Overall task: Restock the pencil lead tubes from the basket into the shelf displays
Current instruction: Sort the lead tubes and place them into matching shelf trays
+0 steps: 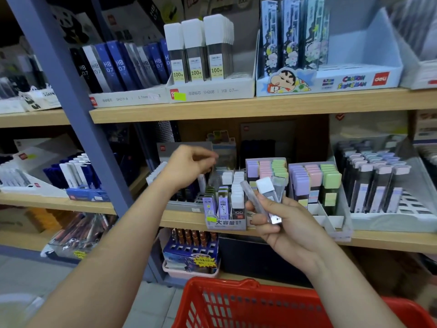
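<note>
Mid-task from what I see. Right hand [281,223] grips a small fan of clear, white-capped plastic pencil lead tubes [267,192], held up just in front of the small grey cardboard display box [224,223] on the light wooden middle shelf [184,218]. Left hand [189,162] is raised over the back of that shelf with fingers curled; it's blurred, so I can't tell if it pinches anything. The display box already has rows of white-capped tubes standing in it, so I'd say some stocking is done. The handful in the right hand isn't placed yet. The red plastic mesh basket [222,284] sits low at the frame bottom, its inside out of view, so remaining stock is unknown.
</note>
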`<state>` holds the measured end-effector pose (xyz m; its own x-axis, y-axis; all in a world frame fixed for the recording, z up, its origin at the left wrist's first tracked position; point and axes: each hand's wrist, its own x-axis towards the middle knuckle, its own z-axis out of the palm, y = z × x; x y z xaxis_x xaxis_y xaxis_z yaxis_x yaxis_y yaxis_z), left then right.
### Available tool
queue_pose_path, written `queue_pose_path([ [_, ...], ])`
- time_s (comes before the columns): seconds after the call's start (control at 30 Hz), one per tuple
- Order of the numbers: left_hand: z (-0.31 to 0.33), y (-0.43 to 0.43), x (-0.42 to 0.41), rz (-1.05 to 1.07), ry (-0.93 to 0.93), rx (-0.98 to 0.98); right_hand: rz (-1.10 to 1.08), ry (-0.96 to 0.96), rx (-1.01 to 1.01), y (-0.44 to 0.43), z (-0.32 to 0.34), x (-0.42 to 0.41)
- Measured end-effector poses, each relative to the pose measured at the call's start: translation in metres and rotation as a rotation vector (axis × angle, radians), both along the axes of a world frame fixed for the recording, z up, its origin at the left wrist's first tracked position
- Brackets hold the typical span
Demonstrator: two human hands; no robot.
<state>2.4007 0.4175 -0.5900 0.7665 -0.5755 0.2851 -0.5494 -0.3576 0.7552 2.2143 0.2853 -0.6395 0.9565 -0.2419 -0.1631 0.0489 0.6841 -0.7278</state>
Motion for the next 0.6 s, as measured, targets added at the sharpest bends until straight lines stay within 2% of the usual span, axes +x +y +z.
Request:
queue_pose_path([
  [0.07, 0.021, 0.002, -0.021, -0.243, 0.185, -0.068, 0.010, -0.030, 0.052, -0.001, 0.002, 0.000],
  [0.17, 0.034, -0.002, -0.048, -0.463, 0.195, 0.089, 0.026, -0.076, 0.099, 0.000, 0.006, 0.002],
  [0.27, 0.031, -0.010, -0.058, -0.441, 0.225, 0.032, 0.017, -0.090, 0.097, 0.003, 0.008, 0.003],
  [0.43, 0.030, -0.005, -0.056, -0.329, 0.192, -0.022, -0.003, -0.075, -0.059, 0.003, 0.012, -0.002],
  [0.6, 0.029, -0.002, -0.056, -0.434, 0.370, -0.094, -0.023, -0.051, -0.156, 0.005, 0.014, -0.003],
])
